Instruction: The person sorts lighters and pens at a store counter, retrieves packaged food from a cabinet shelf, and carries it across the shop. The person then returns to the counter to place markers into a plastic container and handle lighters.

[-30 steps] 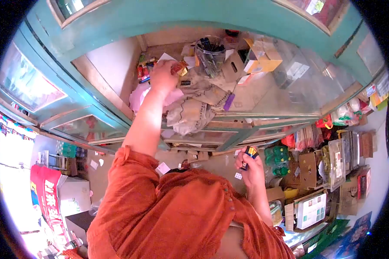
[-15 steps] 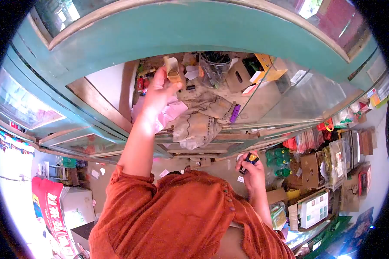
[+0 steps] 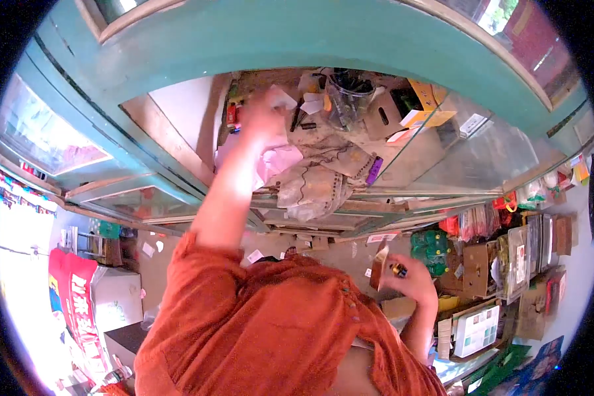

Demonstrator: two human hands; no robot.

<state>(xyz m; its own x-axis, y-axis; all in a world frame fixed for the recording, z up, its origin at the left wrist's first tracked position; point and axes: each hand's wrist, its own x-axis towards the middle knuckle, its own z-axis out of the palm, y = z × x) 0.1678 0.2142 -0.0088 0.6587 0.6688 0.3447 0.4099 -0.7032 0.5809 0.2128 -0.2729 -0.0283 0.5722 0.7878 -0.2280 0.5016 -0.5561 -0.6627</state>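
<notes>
My left hand (image 3: 261, 119) reaches into the teal cabinet, smeared by motion. A pale paper piece (image 3: 282, 99) is at its fingertips; whether the hand grips it I cannot make out. Under my left wrist lies pink paper (image 3: 280, 162), beside a crumpled patterned plastic sheet (image 3: 317, 181). Low on the right, my right hand (image 3: 410, 280) is closed around a small black-and-yellow object (image 3: 398, 269). A brown cardboard piece (image 3: 377, 267) sticks up from the same hand's fingers.
The cabinet frame (image 3: 297, 49) arches over the opening, with a glass pane (image 3: 482, 155) on the right. Inside stand a clear plastic tub (image 3: 350, 102) and a cardboard box (image 3: 384, 115). Green bottles (image 3: 430, 251) and cartons line the floor at right.
The small open cardboard carton has left my left hand, which now reaches among the cabinet's items. My right hand has moved slightly right and down, with a brown cardboard piece now in it.
</notes>
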